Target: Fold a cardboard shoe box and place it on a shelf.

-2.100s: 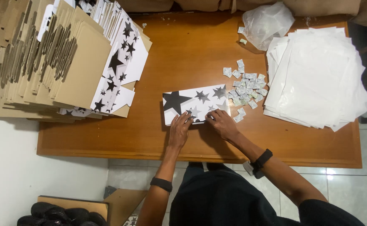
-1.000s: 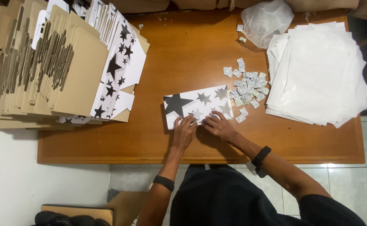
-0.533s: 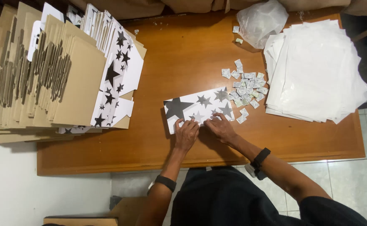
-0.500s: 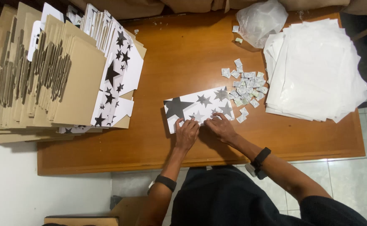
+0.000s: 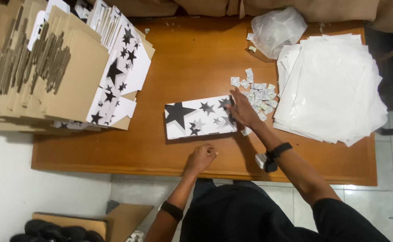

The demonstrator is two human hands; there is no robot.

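A white box printed with black and grey stars lies closed in the middle of the wooden table. My right hand rests at the box's right end, fingers spread, reaching toward a heap of several small white packets. My left hand hovers near the table's front edge, below the box, fingers loosely curled; nothing shows in it.
Flat cardboard and star-printed box blanks are stacked at the left. A pile of white sheets lies at the right, with a crumpled clear plastic bag behind it. Cardboard and dark shoes sit on the floor at lower left.
Both hands were pressing on the box's front edge. My left hand has drawn back toward the table's edge, and my right hand has moved right toward the small packets.
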